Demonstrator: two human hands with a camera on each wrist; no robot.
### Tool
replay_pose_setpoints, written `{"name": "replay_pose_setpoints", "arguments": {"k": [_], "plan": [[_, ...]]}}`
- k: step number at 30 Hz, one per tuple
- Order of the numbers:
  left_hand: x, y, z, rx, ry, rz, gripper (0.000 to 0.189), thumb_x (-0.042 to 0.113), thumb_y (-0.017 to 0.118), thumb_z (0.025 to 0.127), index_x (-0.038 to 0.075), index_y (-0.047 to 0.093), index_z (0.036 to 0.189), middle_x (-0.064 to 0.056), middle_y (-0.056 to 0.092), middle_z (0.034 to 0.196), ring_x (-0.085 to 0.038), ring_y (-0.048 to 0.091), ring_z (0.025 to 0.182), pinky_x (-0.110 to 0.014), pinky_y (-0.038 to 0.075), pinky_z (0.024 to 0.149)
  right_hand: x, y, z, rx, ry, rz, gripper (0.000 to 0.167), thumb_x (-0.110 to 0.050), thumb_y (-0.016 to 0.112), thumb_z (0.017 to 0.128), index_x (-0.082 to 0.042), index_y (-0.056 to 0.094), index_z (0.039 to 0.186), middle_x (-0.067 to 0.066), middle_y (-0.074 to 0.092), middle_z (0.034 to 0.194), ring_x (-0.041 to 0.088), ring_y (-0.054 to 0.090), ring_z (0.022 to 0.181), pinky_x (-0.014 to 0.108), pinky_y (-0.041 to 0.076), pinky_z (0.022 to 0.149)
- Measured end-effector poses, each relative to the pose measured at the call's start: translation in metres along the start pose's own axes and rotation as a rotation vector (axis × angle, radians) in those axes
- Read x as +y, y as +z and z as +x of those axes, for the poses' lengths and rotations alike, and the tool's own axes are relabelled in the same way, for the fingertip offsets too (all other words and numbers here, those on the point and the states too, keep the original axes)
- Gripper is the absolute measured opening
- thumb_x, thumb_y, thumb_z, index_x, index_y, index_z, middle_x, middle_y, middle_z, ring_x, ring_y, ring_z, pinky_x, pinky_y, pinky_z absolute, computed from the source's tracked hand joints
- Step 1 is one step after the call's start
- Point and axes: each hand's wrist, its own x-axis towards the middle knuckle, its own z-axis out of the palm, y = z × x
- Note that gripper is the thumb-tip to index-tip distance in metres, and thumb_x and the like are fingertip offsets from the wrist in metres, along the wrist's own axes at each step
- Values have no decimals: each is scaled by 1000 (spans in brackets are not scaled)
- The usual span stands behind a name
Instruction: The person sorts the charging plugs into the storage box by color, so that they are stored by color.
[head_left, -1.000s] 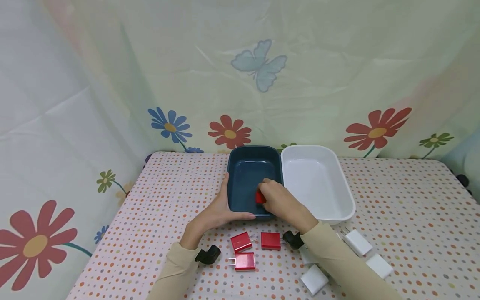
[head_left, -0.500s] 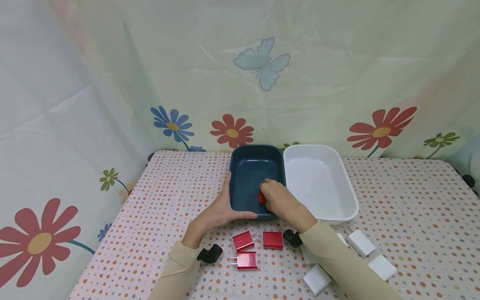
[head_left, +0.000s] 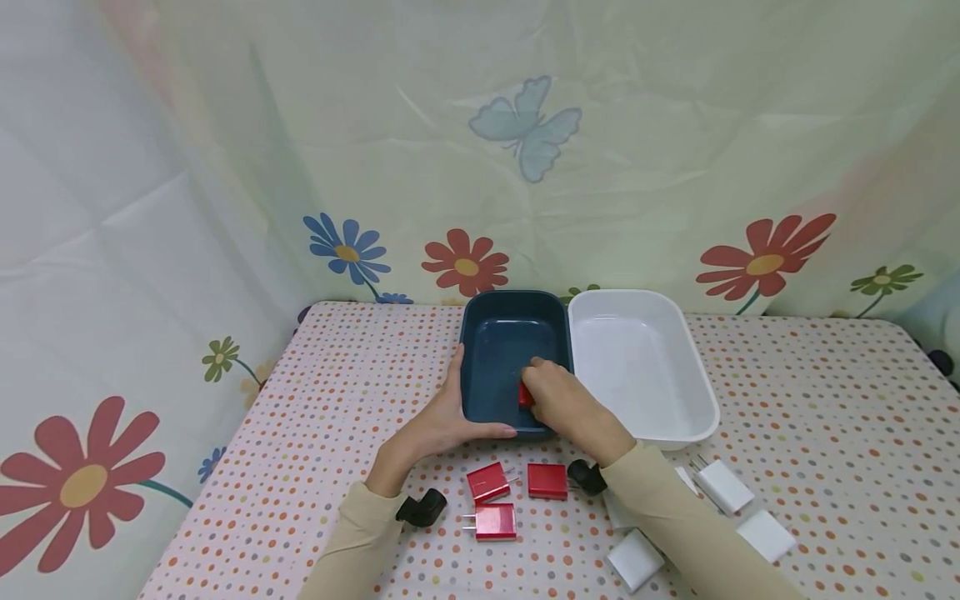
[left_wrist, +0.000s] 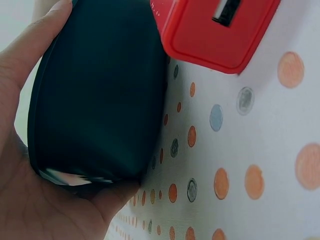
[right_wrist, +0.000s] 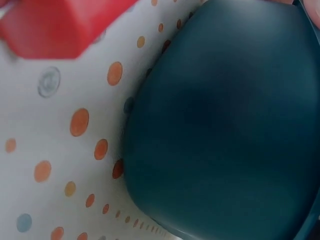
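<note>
My left hand (head_left: 441,423) holds the near left corner of a dark blue dish (head_left: 491,354), thumb along its front and fingers along its left side. Inside that dish, my right hand (head_left: 564,407) grips a red charger (head_left: 525,396), mostly hidden by the fingers. Three more red chargers lie in front of the dish: one tilted (head_left: 487,482), one at the right (head_left: 547,482) and one nearest me (head_left: 495,522). A red charger's USB slot end (left_wrist: 225,35) shows up close in the left wrist view. The right wrist view shows the dish's outer wall (right_wrist: 220,120).
A white dish (head_left: 637,367) stands against the blue one's right side. Several white chargers, such as one with prongs (head_left: 723,486) and one nearer me (head_left: 634,559), lie around my right forearm, which partly covers some. A floral curtain (head_left: 600,208) hangs behind the table.
The head view has shifted slightly, moving everything a little to the right. Both hands, the dishes and the chargers stay as they were.
</note>
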Motion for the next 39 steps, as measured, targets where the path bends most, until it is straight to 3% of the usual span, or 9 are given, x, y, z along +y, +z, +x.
{"name": "replay_pose_setpoints", "arguments": {"k": [12, 19, 25, 32, 39], "plan": [[3, -1, -1, 0, -17, 5, 141, 50, 92, 77, 26, -14, 167, -11, 5, 175, -38, 15, 158, -63, 29, 120, -12, -26, -11, -7, 15, 25, 44, -3, 89, 81, 12, 70, 118, 20, 65, 102, 27, 66, 87, 38, 63, 77], [3, -2, -1, -10, -1, -18, 142, 48, 92, 77, 25, -15, 167, -11, 6, 174, -37, 16, 157, -64, 30, 119, -27, -48, -36, 20, 10, 122, 48, -2, 90, 80, 9, 70, 123, 19, 62, 116, 31, 67, 100, 39, 63, 83], [2, -2, -1, -17, 21, -39, 142, 46, 92, 77, 23, -16, 167, -11, 6, 174, -37, 16, 156, -63, 30, 119, -35, -59, -58, 62, -44, 198, 50, -3, 92, 77, 5, 71, 121, 13, 62, 115, 28, 67, 99, 37, 63, 80], [2, -2, -1, -17, 12, -36, 142, 47, 92, 77, 24, -15, 167, -12, 6, 174, -37, 16, 156, -62, 31, 119, -34, -59, -80, 67, -123, 309, 49, 0, 93, 75, -1, 72, 119, 8, 65, 115, 28, 68, 103, 38, 63, 81], [1, -1, 0, -11, 15, -23, 141, 47, 92, 76, 24, -14, 167, -12, 7, 174, -38, 16, 156, -62, 32, 119, -29, -45, -93, -42, -55, 362, 44, -4, 93, 76, -5, 76, 116, 6, 67, 114, 28, 68, 103, 38, 62, 83]]}}
